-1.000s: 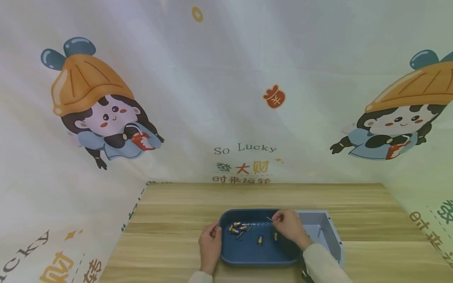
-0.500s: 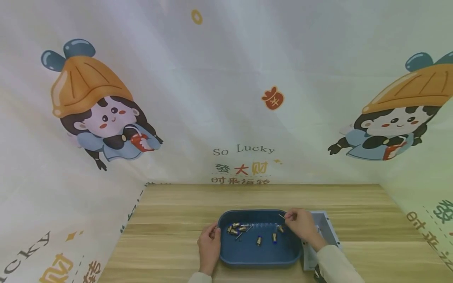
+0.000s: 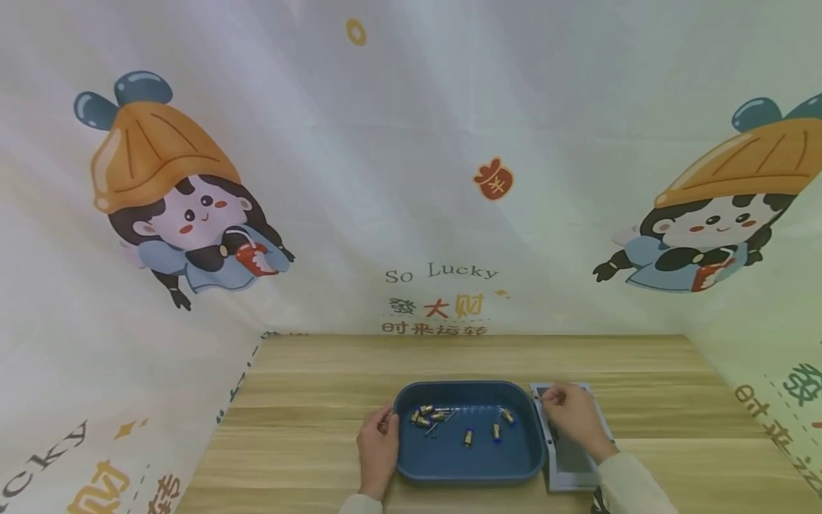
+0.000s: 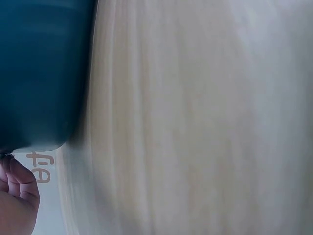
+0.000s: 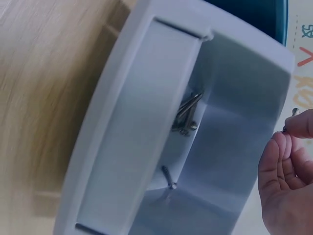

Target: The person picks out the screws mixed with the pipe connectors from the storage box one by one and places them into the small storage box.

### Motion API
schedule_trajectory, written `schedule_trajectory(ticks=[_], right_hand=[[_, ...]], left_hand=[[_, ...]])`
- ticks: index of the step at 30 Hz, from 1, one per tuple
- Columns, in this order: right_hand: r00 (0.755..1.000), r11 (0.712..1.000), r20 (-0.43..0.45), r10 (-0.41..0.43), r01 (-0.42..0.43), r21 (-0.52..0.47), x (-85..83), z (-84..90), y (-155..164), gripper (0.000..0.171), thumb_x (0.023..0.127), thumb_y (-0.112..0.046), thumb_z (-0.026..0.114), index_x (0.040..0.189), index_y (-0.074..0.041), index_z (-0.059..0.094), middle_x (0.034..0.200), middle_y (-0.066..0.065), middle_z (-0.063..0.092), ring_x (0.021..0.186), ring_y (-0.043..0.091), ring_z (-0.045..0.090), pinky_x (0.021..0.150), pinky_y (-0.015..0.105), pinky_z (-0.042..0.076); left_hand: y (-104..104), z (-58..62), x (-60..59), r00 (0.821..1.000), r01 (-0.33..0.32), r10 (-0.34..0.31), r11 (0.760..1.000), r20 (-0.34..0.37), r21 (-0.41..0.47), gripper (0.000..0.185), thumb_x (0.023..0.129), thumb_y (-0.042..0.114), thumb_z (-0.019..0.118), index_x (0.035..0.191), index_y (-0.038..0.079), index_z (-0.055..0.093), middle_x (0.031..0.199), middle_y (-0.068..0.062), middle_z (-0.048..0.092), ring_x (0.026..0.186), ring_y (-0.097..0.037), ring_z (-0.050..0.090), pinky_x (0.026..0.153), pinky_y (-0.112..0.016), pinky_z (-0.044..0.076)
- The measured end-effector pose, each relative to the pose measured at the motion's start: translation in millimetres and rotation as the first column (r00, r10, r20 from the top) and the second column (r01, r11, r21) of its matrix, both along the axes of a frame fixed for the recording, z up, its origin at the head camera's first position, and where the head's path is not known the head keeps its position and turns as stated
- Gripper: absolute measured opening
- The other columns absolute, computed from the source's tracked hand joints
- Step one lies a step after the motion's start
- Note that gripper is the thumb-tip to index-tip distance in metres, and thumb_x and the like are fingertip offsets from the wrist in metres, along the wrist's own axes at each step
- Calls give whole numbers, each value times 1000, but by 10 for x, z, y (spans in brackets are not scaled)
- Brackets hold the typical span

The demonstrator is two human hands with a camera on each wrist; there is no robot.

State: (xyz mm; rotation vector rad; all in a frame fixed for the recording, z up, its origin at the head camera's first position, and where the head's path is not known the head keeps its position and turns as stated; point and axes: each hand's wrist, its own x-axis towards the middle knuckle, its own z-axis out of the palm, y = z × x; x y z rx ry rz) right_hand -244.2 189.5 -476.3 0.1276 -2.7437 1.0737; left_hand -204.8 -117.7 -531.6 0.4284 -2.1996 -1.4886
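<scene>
Right grip: pinched together on a small screw, near the gray bin at its eleven o'clock corner.
Screw: probably best released low inside, limiting bounce.
Left grip: clamped on the blue tray at nine o'clock; light pressure should suffice.

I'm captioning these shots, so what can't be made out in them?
Head view: thin metal pieces in the blue tray, too small and jumbled to count.
Head view: part of the inside of the gray bin, hidden behind the right hand.
Right wrist view: the middle of the pinched metal piece, covered by that hand.
Left wrist view: part of the left hand, cut off by the left edge.
</scene>
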Motion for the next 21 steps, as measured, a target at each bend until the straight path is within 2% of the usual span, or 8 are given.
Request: schedule_trajectory(ticks=[4,13,21], right_hand=[[1000,1000,14,-23,23,-2,8,-29,60,5,74,-2,61,76,-3,66,68,4,63,62,12,53,58,26,43],[1000,1000,18,-14,14,15,40,-90,139,6,75,-1,62,77,4,65,66,7,62,61,14,52,54,26,42],[998,997,43,-34,31,65,54,-186,134,7,77,-4,60,75,1,64,63,3,60,57,13,50,52,26,40]], left_hand=[[8,1,2,1000,2,-2,1000,-2,-2,20,84,-2,64,104,-2,69,84,-8,63,71,-9,52,61,-18,44],[4,-6,-10,1000,3,-3,1000,1,-6,20,85,-1,63,105,-2,69,84,-8,62,72,-10,52,61,-18,44],[9,-8,0,1000,1,-1,1000,-5,-2,20,85,-2,64,104,-2,69,83,-8,62,71,-9,52,61,-18,44]])
